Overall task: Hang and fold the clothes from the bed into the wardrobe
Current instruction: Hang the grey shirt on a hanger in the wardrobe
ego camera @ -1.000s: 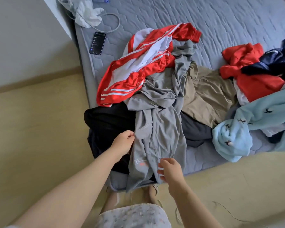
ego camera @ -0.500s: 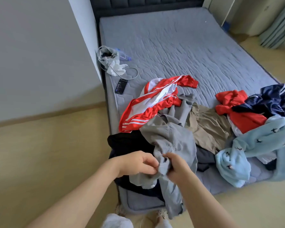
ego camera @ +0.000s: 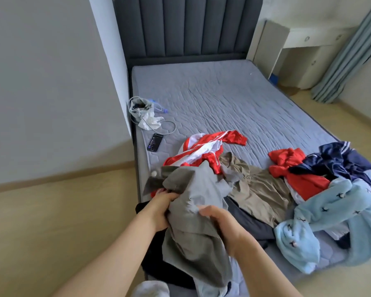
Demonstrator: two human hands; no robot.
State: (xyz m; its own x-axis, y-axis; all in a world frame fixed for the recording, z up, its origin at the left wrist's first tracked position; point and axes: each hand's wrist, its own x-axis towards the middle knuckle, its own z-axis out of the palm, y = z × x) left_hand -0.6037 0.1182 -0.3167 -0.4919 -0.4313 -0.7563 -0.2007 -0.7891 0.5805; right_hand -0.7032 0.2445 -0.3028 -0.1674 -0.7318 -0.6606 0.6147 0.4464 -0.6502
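A grey garment (ego camera: 196, 211) is bunched up and lifted above the near corner of the bed (ego camera: 223, 99). My left hand (ego camera: 162, 205) grips its left side and my right hand (ego camera: 220, 224) grips its right side, the cloth hanging down between them. On the mattress behind lie a red and white jacket (ego camera: 204, 150), a khaki garment (ego camera: 257, 189), a red garment (ego camera: 296, 168), a navy garment (ego camera: 338, 159) and a light blue fleece (ego camera: 334, 224). A black garment (ego camera: 159, 266) lies under the grey one at the bed corner.
A phone (ego camera: 155, 142), a cable (ego camera: 169, 127), a small grey pouch with white cloth (ego camera: 142, 112) and a plastic bottle (ego camera: 160, 108) lie at the bed's left edge. A padded headboard (ego camera: 184, 26) stands behind; white cabinets (ego camera: 304, 52) and a curtain (ego camera: 356, 50) are at right.
Both hands gathered the flat grey garment into a bunch and raised it off the bed. The view tilted up, showing the headboard and far side of the room.
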